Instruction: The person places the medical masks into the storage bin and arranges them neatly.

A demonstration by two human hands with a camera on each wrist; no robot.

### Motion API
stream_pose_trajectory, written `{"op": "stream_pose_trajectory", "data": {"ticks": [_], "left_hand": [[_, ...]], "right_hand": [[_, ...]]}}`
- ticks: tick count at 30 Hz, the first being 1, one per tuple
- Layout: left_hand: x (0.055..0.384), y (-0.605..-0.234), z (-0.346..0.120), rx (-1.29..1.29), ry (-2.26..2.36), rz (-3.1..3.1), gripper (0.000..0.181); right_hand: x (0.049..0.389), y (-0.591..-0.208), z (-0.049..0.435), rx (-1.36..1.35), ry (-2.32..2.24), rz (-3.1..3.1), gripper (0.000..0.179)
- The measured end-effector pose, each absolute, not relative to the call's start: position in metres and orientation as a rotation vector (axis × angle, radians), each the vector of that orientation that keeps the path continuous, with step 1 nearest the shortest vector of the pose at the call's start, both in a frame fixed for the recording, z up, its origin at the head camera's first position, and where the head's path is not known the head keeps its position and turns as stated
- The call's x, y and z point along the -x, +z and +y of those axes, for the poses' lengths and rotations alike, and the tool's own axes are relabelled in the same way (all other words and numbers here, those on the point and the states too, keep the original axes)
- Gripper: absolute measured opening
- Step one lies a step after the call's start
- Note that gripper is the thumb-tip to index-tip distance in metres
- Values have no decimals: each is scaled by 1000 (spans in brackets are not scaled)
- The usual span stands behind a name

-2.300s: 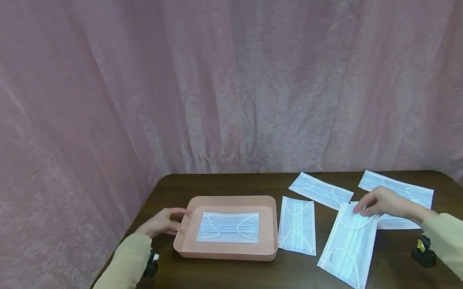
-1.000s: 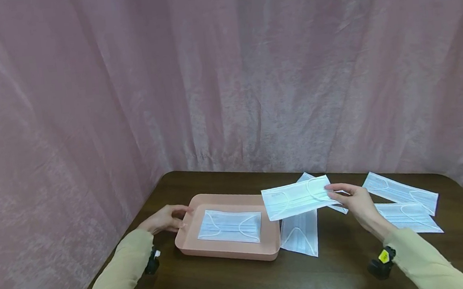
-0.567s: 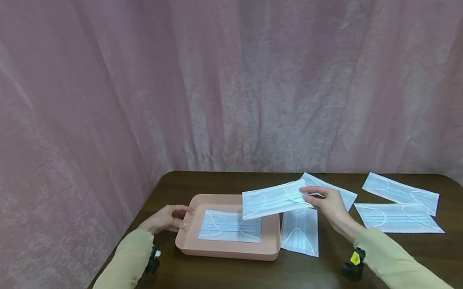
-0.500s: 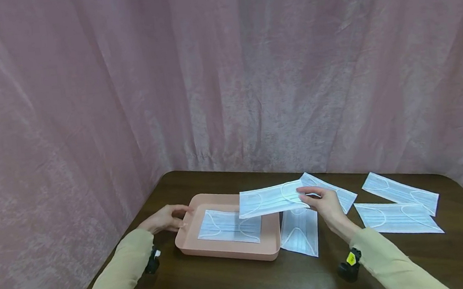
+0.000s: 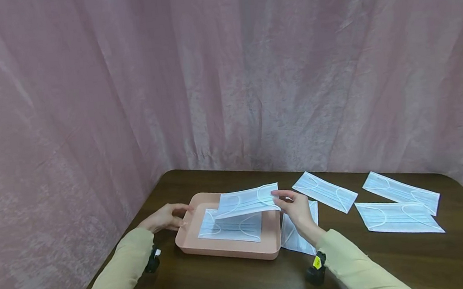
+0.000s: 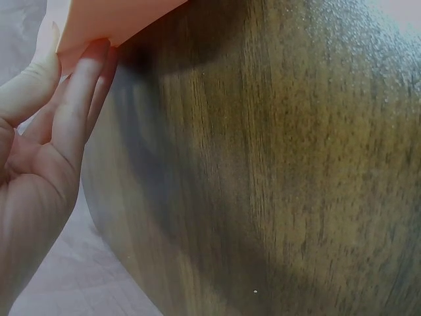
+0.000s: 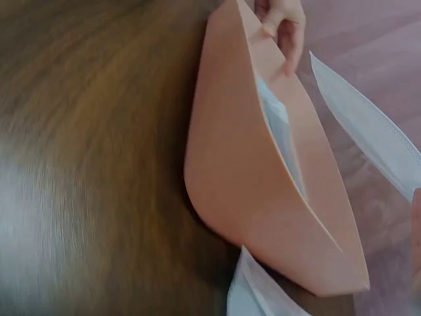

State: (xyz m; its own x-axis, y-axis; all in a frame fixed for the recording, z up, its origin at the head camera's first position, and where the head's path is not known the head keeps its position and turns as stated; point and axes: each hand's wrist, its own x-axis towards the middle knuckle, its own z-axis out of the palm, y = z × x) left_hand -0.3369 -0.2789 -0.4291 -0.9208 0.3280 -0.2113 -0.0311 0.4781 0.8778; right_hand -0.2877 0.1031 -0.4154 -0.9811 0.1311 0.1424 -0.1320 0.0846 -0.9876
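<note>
My left hand (image 5: 165,218) grips the left end of a shallow pink tray (image 5: 225,251), thumb at the inner side and fingers outside. The left wrist view shows its fingers (image 6: 79,92) against the tray wall. A pale blue pleated face mask (image 5: 231,234) lies flat in the tray, ear loops up. Above it, my right hand (image 5: 298,210) pinches another face mask (image 5: 245,202) by its right end. This held mask hangs level over the tray's back half and hides part of the one beneath. The right wrist view shows the held mask (image 7: 365,122) raised beyond the tray rim.
Right of the tray, one mask (image 5: 297,240) lies partly behind my right hand. Farther right are a slanted mask (image 5: 326,192) and two overlapping ones, the back mask (image 5: 401,191) and the front mask (image 5: 399,217). A pink curtain (image 5: 225,80) hangs behind the dark wooden table (image 5: 211,286).
My right hand has lifted a mask from the right side, turned it lengthwise and carried it left over the tray. My left hand keeps its grip on the tray.
</note>
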Motion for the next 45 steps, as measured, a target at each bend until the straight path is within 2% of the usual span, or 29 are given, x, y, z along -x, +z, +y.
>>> {"op": "stream_pose_trajectory", "data": {"ticks": [19, 29, 38, 45], "left_hand": [[336, -426, -281, -311, 1439, 2334, 53], [336, -429, -279, -258, 1435, 2353, 53], [338, -430, -281, -333, 1443, 2323, 54], [339, -430, -283, -340, 1436, 2315, 54]], "right_hand": [[289, -434, 55, -90, 1912, -2171, 15], [289, -441, 44, -87, 1907, -2229, 16], [287, -444, 44, -70, 1896, -2258, 17], [283, -444, 44, -253, 1674, -2333, 16]]}}
